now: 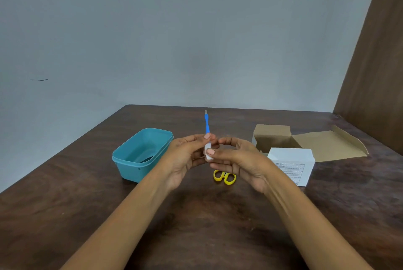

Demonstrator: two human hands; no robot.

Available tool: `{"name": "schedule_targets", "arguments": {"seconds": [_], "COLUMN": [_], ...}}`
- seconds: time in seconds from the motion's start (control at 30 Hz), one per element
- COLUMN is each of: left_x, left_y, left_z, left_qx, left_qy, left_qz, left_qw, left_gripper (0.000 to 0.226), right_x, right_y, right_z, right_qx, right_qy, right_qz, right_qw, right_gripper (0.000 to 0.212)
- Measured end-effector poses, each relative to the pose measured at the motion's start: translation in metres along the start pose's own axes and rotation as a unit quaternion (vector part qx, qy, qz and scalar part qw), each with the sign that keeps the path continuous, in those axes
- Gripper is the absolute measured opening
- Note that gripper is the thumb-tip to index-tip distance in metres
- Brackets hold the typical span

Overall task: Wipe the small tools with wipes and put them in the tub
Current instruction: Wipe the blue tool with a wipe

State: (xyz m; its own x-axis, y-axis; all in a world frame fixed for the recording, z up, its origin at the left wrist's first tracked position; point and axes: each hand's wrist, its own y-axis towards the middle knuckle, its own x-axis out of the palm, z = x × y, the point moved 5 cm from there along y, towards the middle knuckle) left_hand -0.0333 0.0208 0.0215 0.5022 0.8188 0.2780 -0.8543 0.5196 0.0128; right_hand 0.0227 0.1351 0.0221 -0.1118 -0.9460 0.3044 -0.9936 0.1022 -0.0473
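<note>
A slim blue-handled tool with a metal tip stands upright above the table's middle. My left hand pinches its lower handle. My right hand holds a white wipe wrapped around the tool's bottom end, thumb pressed on the wipe. A teal plastic tub sits to the left of my hands, with a dark item lying on its bottom. Yellow-handled scissors lie on the table under my right hand, their blades hidden.
A white box with a printed label stands to the right of my hands. Behind it lies an opened brown cardboard box with its flap spread out. The brown wooden table meets a grey wall at its far edge.
</note>
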Motion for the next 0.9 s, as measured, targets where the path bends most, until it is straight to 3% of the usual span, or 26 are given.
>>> {"name": "schedule_targets", "arguments": {"seconds": [0.1,0.27,0.37,0.53,0.77,0.9], "left_x": [0.003,0.003,0.0,-0.009,-0.004,-0.005], "left_y": [-0.001,0.0,0.001,0.002,0.002,0.002], "left_z": [-0.001,-0.003,0.001,0.005,0.002,0.002], "left_qx": [-0.026,-0.028,0.016,0.053,0.02,0.022], "left_qy": [-0.019,-0.001,-0.003,-0.001,0.034,0.036], "left_qz": [-0.016,-0.039,-0.003,0.06,0.013,0.013], "left_qw": [0.999,0.999,1.0,0.997,0.999,0.999], "left_gripper": [0.016,0.023,0.031,0.018,0.019,0.019], "right_x": [-0.001,-0.004,-0.004,-0.001,-0.004,0.001], "right_y": [0.002,0.001,0.0,-0.001,-0.001,0.001], "right_z": [0.001,0.001,-0.004,0.002,-0.001,0.003], "right_qx": [0.005,-0.036,-0.051,-0.012,-0.042,-0.013], "right_qy": [0.036,0.039,-0.016,-0.094,-0.028,-0.01], "right_qz": [-0.006,0.048,0.057,0.044,0.061,0.025], "right_qw": [0.999,0.997,0.997,0.995,0.997,1.0], "right_gripper": [0.045,0.043,0.043,0.047,0.048,0.045]}}
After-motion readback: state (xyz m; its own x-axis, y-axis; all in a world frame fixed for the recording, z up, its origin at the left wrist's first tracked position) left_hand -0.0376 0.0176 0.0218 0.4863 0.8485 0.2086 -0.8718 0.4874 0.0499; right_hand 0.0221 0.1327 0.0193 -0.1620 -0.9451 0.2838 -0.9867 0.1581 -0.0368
